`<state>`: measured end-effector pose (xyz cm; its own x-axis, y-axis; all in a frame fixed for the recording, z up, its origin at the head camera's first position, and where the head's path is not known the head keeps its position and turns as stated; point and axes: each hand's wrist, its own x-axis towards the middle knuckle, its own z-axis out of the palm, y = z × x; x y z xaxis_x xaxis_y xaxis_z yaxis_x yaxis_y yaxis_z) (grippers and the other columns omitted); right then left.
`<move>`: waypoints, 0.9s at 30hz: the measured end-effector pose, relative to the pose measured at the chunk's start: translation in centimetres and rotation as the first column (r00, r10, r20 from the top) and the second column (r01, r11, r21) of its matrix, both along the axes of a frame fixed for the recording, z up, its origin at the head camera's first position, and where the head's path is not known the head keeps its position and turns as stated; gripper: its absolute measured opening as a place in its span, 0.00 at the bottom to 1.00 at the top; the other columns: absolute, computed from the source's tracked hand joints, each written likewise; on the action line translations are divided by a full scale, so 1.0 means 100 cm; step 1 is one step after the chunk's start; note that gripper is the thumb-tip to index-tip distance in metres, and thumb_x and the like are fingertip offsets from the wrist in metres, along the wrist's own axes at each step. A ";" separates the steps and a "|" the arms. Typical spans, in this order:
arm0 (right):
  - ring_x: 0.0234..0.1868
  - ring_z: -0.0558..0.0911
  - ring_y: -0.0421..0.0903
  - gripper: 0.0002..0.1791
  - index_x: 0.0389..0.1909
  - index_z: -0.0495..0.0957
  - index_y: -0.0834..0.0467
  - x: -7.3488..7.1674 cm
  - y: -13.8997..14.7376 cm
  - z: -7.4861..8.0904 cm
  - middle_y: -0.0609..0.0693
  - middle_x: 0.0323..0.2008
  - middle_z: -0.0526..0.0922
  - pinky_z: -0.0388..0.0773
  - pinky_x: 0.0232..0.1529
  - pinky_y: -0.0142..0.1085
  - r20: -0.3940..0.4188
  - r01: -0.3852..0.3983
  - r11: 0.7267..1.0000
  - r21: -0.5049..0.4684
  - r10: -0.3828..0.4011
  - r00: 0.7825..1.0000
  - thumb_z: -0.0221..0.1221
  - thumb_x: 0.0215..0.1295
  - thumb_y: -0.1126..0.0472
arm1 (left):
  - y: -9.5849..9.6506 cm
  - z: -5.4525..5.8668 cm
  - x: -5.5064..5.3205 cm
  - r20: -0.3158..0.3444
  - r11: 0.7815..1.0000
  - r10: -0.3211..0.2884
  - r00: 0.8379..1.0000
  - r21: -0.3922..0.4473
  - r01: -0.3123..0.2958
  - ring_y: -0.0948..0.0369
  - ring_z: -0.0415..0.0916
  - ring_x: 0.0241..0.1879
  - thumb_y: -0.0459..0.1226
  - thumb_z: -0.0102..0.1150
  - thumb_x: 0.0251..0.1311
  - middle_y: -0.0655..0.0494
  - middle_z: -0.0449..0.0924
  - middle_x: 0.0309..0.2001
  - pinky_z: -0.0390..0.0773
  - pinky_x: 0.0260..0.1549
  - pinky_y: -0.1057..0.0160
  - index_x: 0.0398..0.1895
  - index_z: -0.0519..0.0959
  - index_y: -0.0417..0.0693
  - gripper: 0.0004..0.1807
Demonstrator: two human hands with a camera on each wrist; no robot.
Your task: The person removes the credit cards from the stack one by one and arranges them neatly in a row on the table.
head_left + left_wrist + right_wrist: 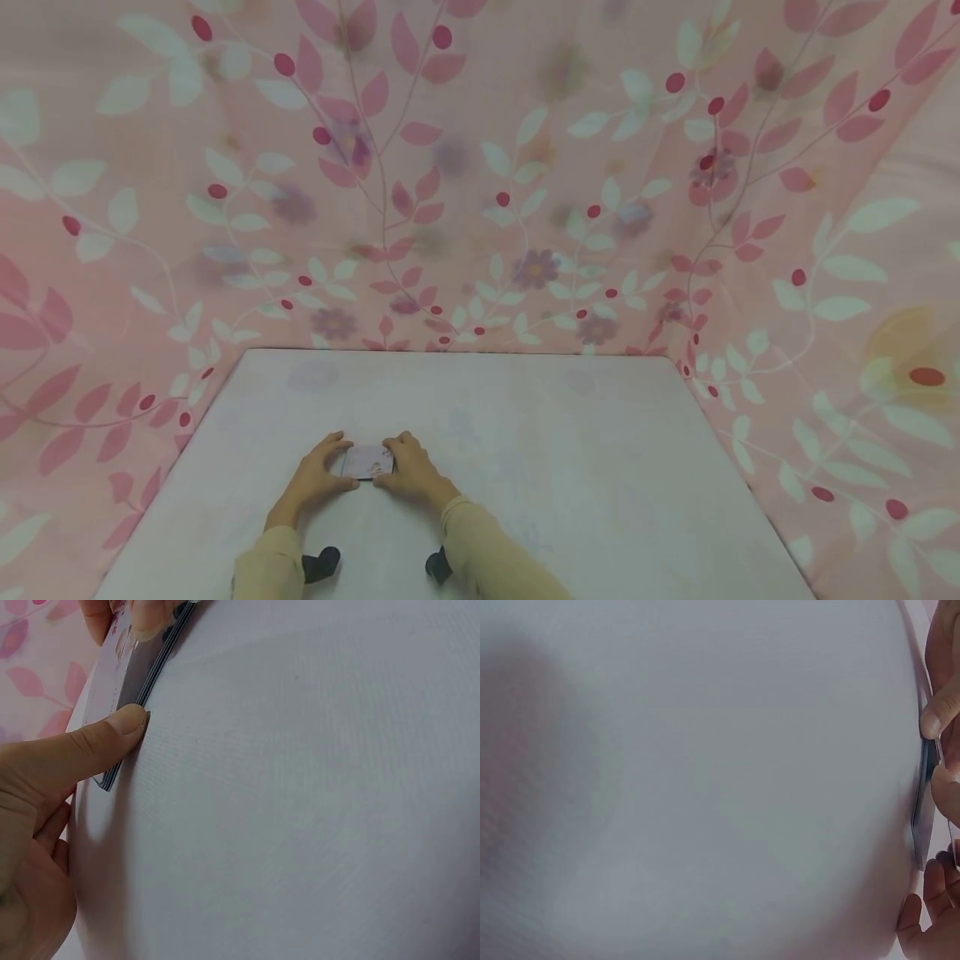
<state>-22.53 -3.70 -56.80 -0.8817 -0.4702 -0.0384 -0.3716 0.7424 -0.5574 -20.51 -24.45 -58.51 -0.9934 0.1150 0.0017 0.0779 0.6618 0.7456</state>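
Observation:
A small stack of thin cards [367,461] with a pale printed top lies between both hands, left of the table's middle. Its dark, layered long edge [161,664] faces the person in the left wrist view. My left hand [311,479] grips the left end, the thumb [105,742] pressed along the near edge and the fingers at the far side. At the right end, my right hand [414,471] holds the stack between thumb and fingers. In the right wrist view, the stack [922,817] is partly hidden behind the hands at the right border.
A white table [570,467] spreads around the hands. Pink cloth [480,167] with leaves and flowers hangs behind it and at both sides. Black wrist pieces [322,565] stick out beside the light sleeves [495,546].

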 end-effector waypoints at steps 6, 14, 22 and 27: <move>0.45 0.71 0.42 0.33 0.59 0.71 0.57 0.001 0.002 -0.002 0.47 0.47 0.72 0.72 0.46 0.33 -0.030 -0.027 1.000 0.011 0.028 0.999 0.65 0.54 0.45 | -0.001 0.000 0.000 0.014 0.999 0.009 1.000 0.040 -0.010 0.34 0.47 0.67 0.38 0.76 0.36 0.32 0.56 0.67 0.49 0.63 0.37 0.55 0.73 0.36 0.38; 0.53 0.68 0.44 0.32 0.61 0.69 0.57 0.004 0.007 -0.004 0.49 0.52 0.69 0.71 0.52 0.32 -0.141 -0.064 0.998 0.003 0.064 0.988 0.62 0.59 0.47 | 0.001 -0.002 0.003 -0.028 0.988 0.054 0.998 0.146 -0.049 0.34 0.48 0.66 0.38 0.76 0.36 0.32 0.59 0.65 0.46 0.63 0.36 0.56 0.72 0.37 0.38; 0.55 0.68 0.47 0.32 0.61 0.69 0.57 0.005 0.013 0.004 0.50 0.55 0.68 0.71 0.54 0.34 -0.191 -0.084 0.996 0.021 0.087 0.978 0.61 0.59 0.46 | 0.009 0.002 0.010 -0.089 0.978 0.101 0.991 0.192 -0.082 0.34 0.53 0.65 0.35 0.76 0.36 0.30 0.63 0.63 0.50 0.63 0.37 0.55 0.74 0.35 0.37; 0.53 0.70 0.47 0.32 0.60 0.70 0.56 0.005 0.020 0.013 0.51 0.55 0.71 0.71 0.51 0.34 -0.268 -0.097 0.993 0.063 0.110 0.957 0.62 0.58 0.46 | 0.018 0.014 0.017 -0.167 0.982 0.139 0.976 0.154 -0.114 0.34 0.59 0.61 0.35 0.78 0.33 0.31 0.69 0.58 0.57 0.60 0.37 0.52 0.76 0.34 0.36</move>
